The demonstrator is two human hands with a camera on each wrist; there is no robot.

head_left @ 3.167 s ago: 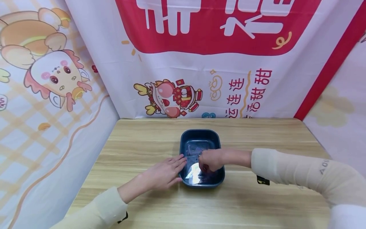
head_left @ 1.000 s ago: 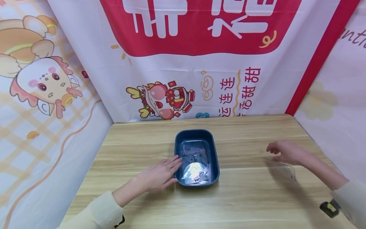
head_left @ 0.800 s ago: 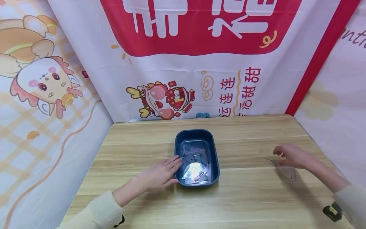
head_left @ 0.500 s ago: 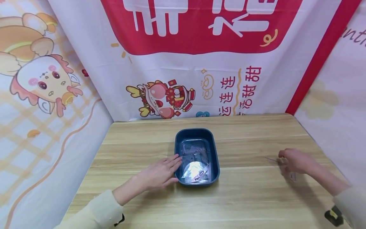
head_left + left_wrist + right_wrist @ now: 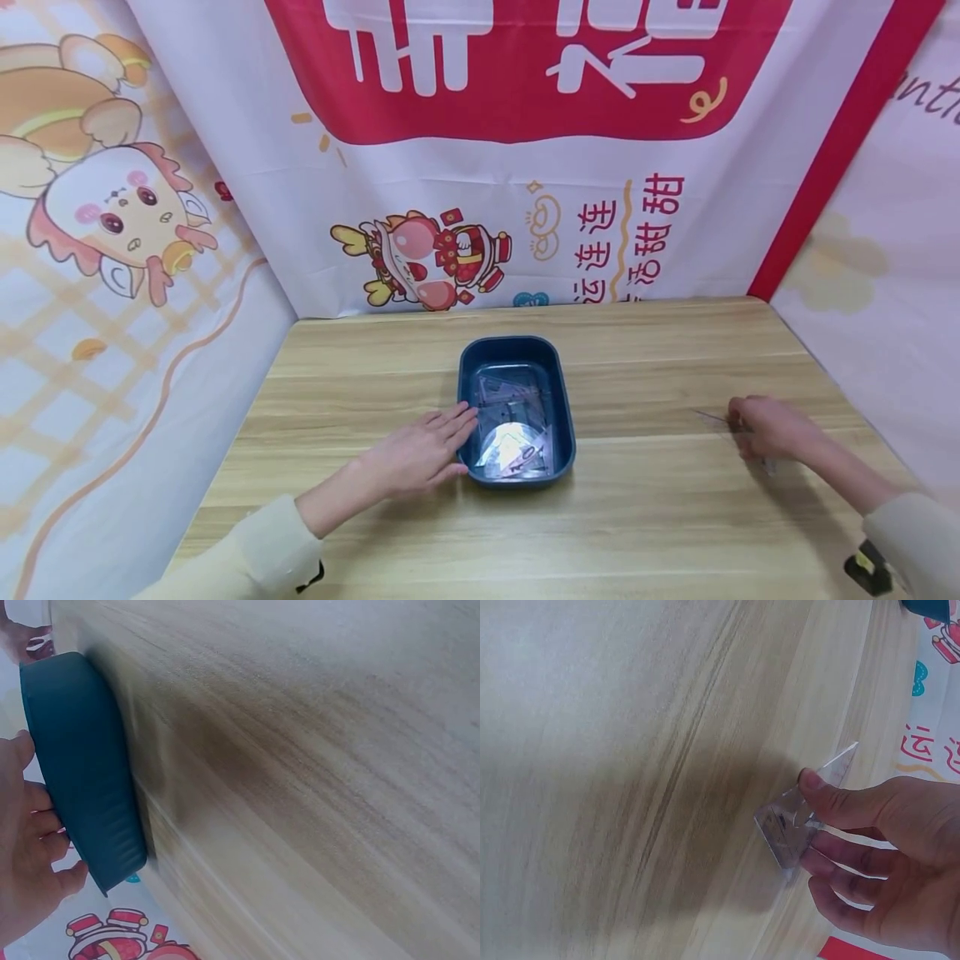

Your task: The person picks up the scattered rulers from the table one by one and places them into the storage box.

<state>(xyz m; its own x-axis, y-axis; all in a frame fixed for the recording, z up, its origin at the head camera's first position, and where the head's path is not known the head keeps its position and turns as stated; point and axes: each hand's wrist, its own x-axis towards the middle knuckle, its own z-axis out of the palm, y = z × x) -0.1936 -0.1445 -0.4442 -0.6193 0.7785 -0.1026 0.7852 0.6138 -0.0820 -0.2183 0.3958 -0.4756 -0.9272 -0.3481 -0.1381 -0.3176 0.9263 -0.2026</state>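
My right hand [image 5: 772,429] is low over the right part of the table. Between its thumb and fingers it pinches a clear plastic set square [image 5: 776,832], whose lower edge is at the tabletop; whether it bears on the wood I cannot tell. My left hand [image 5: 416,454] lies against the near-left side of a dark blue box [image 5: 517,354], fingertips on the rim. Inside the box are several clear plastic pieces [image 5: 513,417] with dark and pinkish markings, some of them triangular. Glare hides part of these pieces. The left wrist view shows the box's outer wall [image 5: 82,757].
The wood-grain table [image 5: 637,533] extends around the box, with its rear edge against a white and red printed cloth [image 5: 540,108]. More printed cloth [image 5: 120,350] hangs along the left side, and a pale cloth [image 5: 870,250] along the right.
My right hand has come out of the box and across to the right, holding the set square, then lowered it to the tabletop. My left hand has stayed at the box's rim.
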